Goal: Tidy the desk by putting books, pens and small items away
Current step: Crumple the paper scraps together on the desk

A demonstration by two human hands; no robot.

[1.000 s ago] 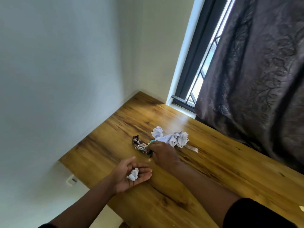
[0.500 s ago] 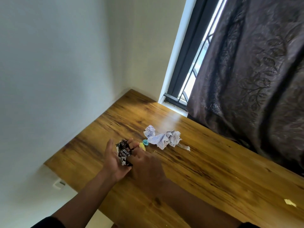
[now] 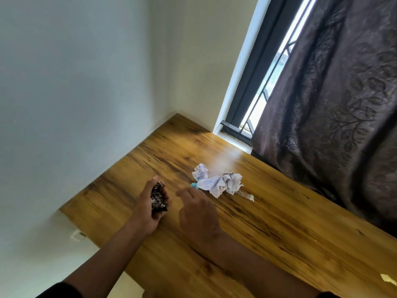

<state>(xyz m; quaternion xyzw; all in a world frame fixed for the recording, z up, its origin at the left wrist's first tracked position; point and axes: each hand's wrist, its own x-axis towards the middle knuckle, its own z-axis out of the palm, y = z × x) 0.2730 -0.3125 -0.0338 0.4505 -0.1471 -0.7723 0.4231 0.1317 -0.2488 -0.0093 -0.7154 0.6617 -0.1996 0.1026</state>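
Observation:
My left hand (image 3: 148, 208) is cupped around a crumpled black snack wrapper (image 3: 158, 197) with white print, held just above the wooden desk (image 3: 279, 222). My right hand (image 3: 197, 214) hovers beside it, fingers loosely apart, pointing toward the litter ahead; nothing shows in it. Crumpled white papers (image 3: 217, 179) lie on the desk past my right fingers, with a small teal scrap (image 3: 194, 185) at their near-left edge and a torn strip (image 3: 247, 195) trailing right.
A white wall runs along the desk's left side, with a wall socket (image 3: 78, 235) below the desk edge. A window (image 3: 264, 87) and a dark patterned curtain (image 3: 335, 104) bound the far side. A small pale paper scrap (image 3: 387, 278) lies at the desk's near right.
My right hand took the black wrapper off the desk and put it into my left palm, then drew away from it. My left hand has closed around the wrapper.

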